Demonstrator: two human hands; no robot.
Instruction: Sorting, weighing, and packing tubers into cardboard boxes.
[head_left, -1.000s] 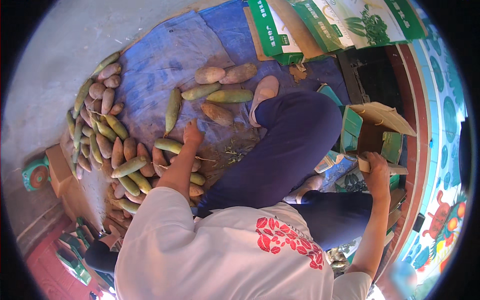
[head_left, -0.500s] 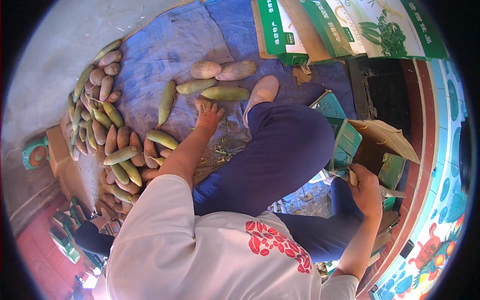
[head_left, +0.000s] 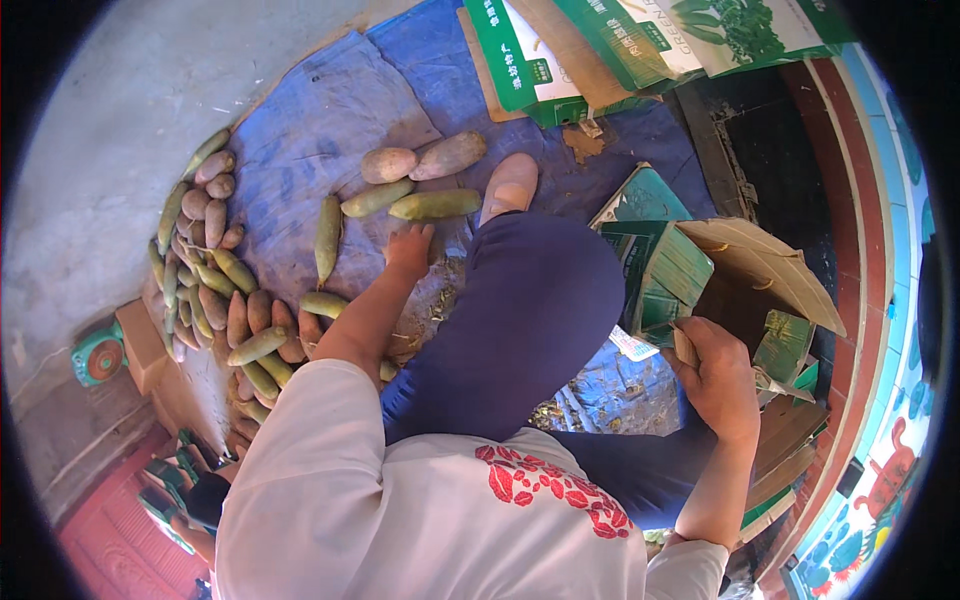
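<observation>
My left hand (head_left: 409, 249) lies low on the blue tarp (head_left: 310, 110), fingers stretched forward, with no clear hold on anything. Just beyond its fingertips is a long green radish (head_left: 435, 205); another green radish (head_left: 377, 197) and two dusty pinkish-brown roots (head_left: 449, 155) lie behind that one. A single green radish (head_left: 328, 240) rests to the hand's left. On the right, my right hand (head_left: 718, 380) is closed around a tan, wooden-looking piece (head_left: 686, 348), mostly hidden by the fingers. This hand is beside an opened green and brown cardboard box (head_left: 740, 285).
A heap of green radishes and brownish roots (head_left: 238, 320) runs along the left. Flattened printed cartons (head_left: 600, 60) lie at the far right. My shoe (head_left: 511, 185) is on the tarp and my bent knee (head_left: 545, 300) stands between my hands. A tiled wall (head_left: 890, 260) bounds the right side.
My left hand has drawn slightly back from the green radishes toward me. The right hand stays closed beside the box, now turned a little. The whole view has shifted.
</observation>
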